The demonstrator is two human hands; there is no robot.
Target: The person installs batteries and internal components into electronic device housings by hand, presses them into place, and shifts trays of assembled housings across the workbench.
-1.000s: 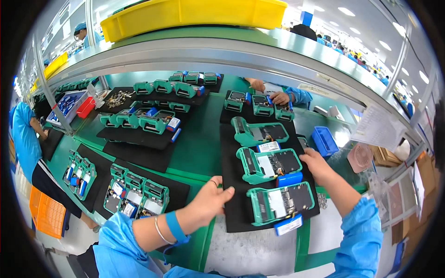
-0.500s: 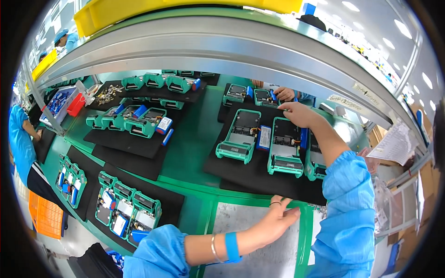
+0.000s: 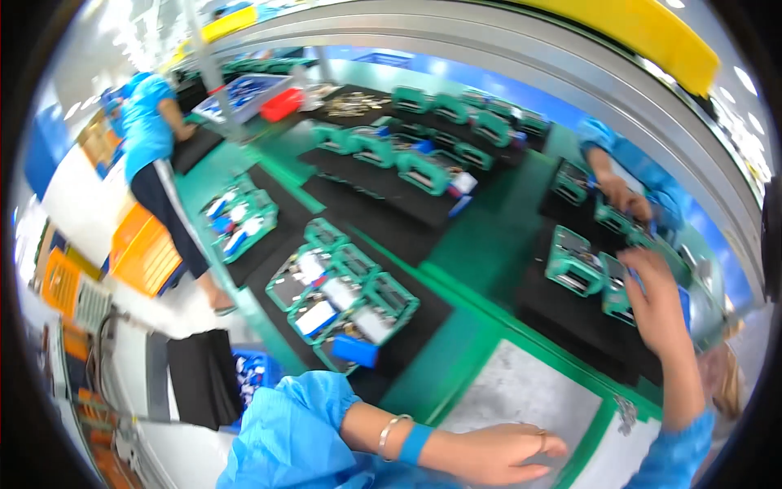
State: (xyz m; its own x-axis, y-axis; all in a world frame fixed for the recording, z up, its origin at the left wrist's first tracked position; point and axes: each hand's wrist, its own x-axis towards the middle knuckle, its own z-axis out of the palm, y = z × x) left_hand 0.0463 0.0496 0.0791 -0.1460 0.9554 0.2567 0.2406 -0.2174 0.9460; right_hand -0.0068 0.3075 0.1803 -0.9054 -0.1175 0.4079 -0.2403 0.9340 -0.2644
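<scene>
My left hand (image 3: 505, 454) is held out over a grey metal plate (image 3: 521, 383), open and empty, its thumb apart from the fingers. Its wrist carries a bracelet and a blue band. My right hand (image 3: 654, 297) reaches to the right side, fingers stretched, over a green plastic housing (image 3: 617, 285) on a black mat (image 3: 562, 330). Blur hides whether its fingertips touch that housing. Left of it on the mat stands another green housing (image 3: 573, 262). Part of a blue block (image 3: 683, 308) shows beside my right hand.
A co-worker's hands (image 3: 626, 200) work on housings across the bench. More housings (image 3: 375, 289) with blue and white packs lie on mats at centre left. Another person (image 3: 155, 122) stands far left by an orange crate (image 3: 147, 253). A metal beam (image 3: 456, 37) crosses above.
The view has swung left, so the benches appear shifted right. My right hand has left the far edge of the housings and come nearer. My left hand has moved off the mat's front edge.
</scene>
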